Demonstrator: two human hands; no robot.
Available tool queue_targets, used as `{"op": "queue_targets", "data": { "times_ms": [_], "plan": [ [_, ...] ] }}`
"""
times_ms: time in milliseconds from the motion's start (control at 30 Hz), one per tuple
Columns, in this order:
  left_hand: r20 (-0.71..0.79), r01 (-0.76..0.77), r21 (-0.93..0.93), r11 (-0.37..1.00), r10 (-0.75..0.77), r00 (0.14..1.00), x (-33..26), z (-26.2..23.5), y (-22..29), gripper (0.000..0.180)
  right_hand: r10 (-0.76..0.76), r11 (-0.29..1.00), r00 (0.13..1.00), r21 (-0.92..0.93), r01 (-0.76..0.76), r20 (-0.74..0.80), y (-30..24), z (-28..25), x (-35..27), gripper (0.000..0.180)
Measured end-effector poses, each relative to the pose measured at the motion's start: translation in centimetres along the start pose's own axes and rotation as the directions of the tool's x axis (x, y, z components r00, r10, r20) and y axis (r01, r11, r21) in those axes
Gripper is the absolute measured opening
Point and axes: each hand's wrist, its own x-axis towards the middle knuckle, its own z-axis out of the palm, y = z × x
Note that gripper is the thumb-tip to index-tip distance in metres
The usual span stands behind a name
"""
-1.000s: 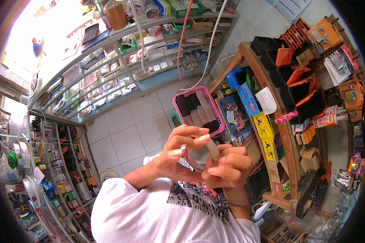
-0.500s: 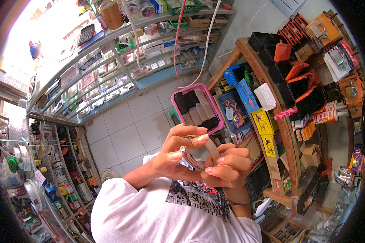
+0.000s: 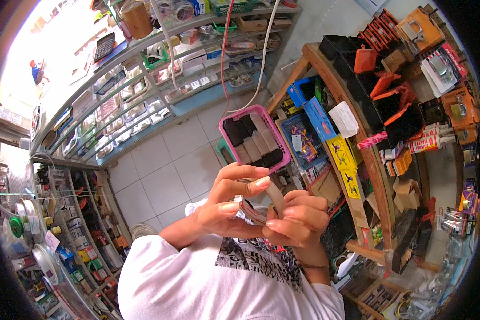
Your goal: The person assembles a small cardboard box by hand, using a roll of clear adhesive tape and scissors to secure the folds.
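A roll of pale tape [image 3: 276, 199] is held up in front of my chest, between my two hands. My left hand [image 3: 218, 209] curls round the roll's left side, its fingers bent and the thumb along the near side. A small white piece [image 3: 238, 199] shows by a fingertip of that hand; whether it is part of the tape I cannot make out. From the right, my right hand [image 3: 303, 220] pinches the rim of the roll with closed, bent fingers. Part of the roll is hidden behind the fingers.
Beyond my hands, a pink basket [image 3: 286, 154] of dark and pale packets stands by a wooden rack [image 3: 376, 176] loaded with boxes. A glass display counter [image 3: 136, 69] runs across the far left, and packed shelves [image 3: 80, 224] stand at left. Cables [image 3: 261, 69] hang ahead over the tiled floor [image 3: 170, 160].
The view has shifted slightly, so the surroundings sit a little further left. Both hands keep their hold on the tape roll, nearly unmoved.
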Motion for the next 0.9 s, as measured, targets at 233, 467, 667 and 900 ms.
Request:
{"op": "queue_targets", "data": {
  "times_ms": [233, 467, 667, 900],
  "plan": [
    [0.042, 0.004, -0.031, 1.000, -0.003, 0.999, 0.1, -0.4, 0.6, 0.103, -0.001, 0.998, 1.000, 0.057, 0.000, 0.022, -0.3, -0.3, -0.8, 0.042],
    [0.068, 0.080, -0.127, 0.989, -0.072, 0.995, 0.5, -0.4, 1.4, 0.109, 0.005, 0.976, 1.000, 0.220, -0.004, -0.005, 0.9, -2.2, 1.6, 0.050],
    [0.096, 0.083, -0.164, 0.983, -0.068, 0.993, 0.6, 0.1, 1.7, 0.111, 0.016, 0.977, 1.000, 0.213, -0.011, -0.024, 1.3, -3.4, 2.2, 0.072],
    [0.135, 0.109, -0.191, 0.976, -0.084, 0.987, 0.7, 0.3, 1.8, 0.112, 0.042, 0.999, 0.999, 0.004, -0.042, 0.032, -0.5, -4.5, 1.7, 0.056]
  ]
}}
